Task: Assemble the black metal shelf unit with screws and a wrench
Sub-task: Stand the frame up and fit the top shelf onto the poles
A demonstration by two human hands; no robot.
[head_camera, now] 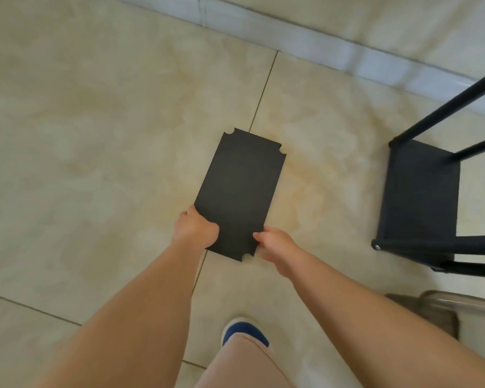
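A knee in pale trousers [244,362] and a blue-toed shoe [245,333] fill the bottom of the view at six o'clock, with both bare forearms reaching up from there. The left hand [198,229] grips the near left corner of the black shelf panel [240,191], thumb on top and fingers apparently curled under the edge, though the underside is hidden. The right hand [275,243] pinches the near right edge just beside a notched corner. The panel is held over the tiled floor [95,135], its long axis running from the hands toward about one o'clock. The partly built shelf frame [420,197] lies well apart at three o'clock, on its side, with black tubes [445,107] running out of view. It is nearer the right hand, so the panel probably must swing rightward to reach it. No screws or wrench are visible.
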